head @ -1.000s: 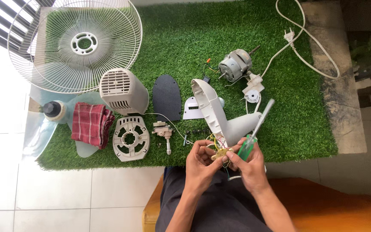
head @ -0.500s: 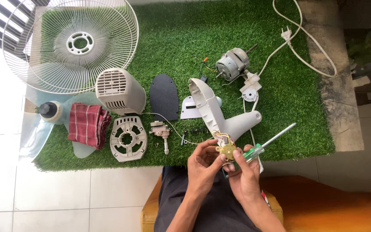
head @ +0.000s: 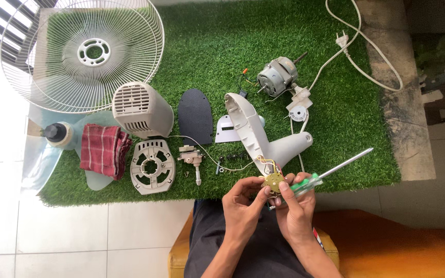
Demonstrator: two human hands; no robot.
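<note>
The green-handled screwdriver (head: 319, 178) had swung flatter beside the brass switch part (head: 273, 181), which the left hand (head: 243, 206) and right hand (head: 295, 208) pinched, the right gripping the screwdriver too

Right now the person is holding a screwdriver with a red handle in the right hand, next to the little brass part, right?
Not quite. In the head view the screwdriver in the right hand has a green handle, not red. It does sit beside the small brass part, which both hands pinch, the left hand too.
</note>
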